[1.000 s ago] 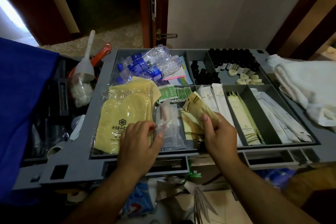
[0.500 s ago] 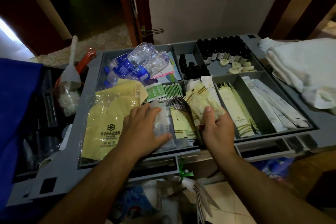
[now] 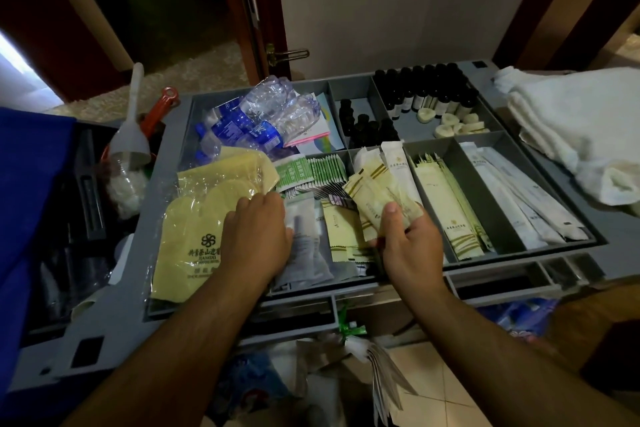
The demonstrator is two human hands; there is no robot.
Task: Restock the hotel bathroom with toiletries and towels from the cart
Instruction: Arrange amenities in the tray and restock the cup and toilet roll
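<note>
Grey cart tray [image 3: 349,81] divided into compartments, water bottles [image 3: 263,114] lying back left, yellow packs [image 3: 194,229] lying front left, dark bottles [image 3: 426,87] standing back right, white towels [image 3: 575,121] resting on right edge.

The tray [image 3: 349,88] is matt grey plastic. The water bottles [image 3: 277,107] are thin clear plastic, crinkled and glossy. The slippers [image 3: 197,218] look like soft yellow cloth sealed in shiny clear film. The sachets [image 3: 377,191] have a matt, papery cream skin. The small bottles [image 3: 426,87] are dark and smooth with a slight gloss. The towels [image 3: 571,121] are white looped cloth, rough and matt. The door [image 3: 242,10] is dark polished wood with a bright metal handle [image 3: 291,54]. The floor tiles [image 3: 443,402] shine.
</note>
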